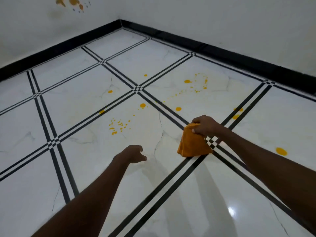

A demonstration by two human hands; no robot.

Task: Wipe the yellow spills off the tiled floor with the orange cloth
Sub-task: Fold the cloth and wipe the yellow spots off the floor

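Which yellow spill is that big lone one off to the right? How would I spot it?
Start at the right hand gripping the orange cloth, then look right, past that forearm. On the white tile there lies one large oval yellow spill. Unlike the scattered small drops farther ahead, it sits alone and is the biggest single blot.

Head view, angled down, tiled floor (89, 93), room corner ahead

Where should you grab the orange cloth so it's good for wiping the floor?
Probably at its bunched top edge, from above, as the right hand does now. The orange cloth hangs folded from that edge, so pinching there with the fingers leaves the wide lower part free to press on the tiled floor.
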